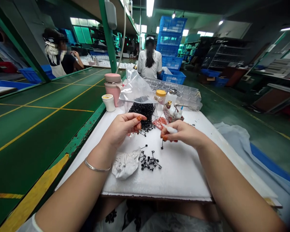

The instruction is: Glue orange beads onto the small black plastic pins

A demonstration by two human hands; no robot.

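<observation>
My left hand point(122, 129) is closed in a pinch, thumb against forefinger, above the near side of a heap of small black parts point(142, 112). Whatever lies between those fingertips is too small to make out. My right hand point(183, 133) is closed around a white tapered tube point(171, 129). A small black stemmed part point(162, 144) hangs below its fingertips. Between my forearms, a loose pile of black stemmed parts point(150, 161) lies on the white foam board point(178, 175). Beside the pile sits a crumpled white cloth point(126, 163).
Behind my hands stand a bag of red pieces point(160, 122), a small box of bottles point(173, 112), a yellow-lidded jar point(160, 96), a pink mug point(113, 87) and a white tub point(108, 102). A green conveyor belt point(50, 112) runs along the left. Two people sit farther off.
</observation>
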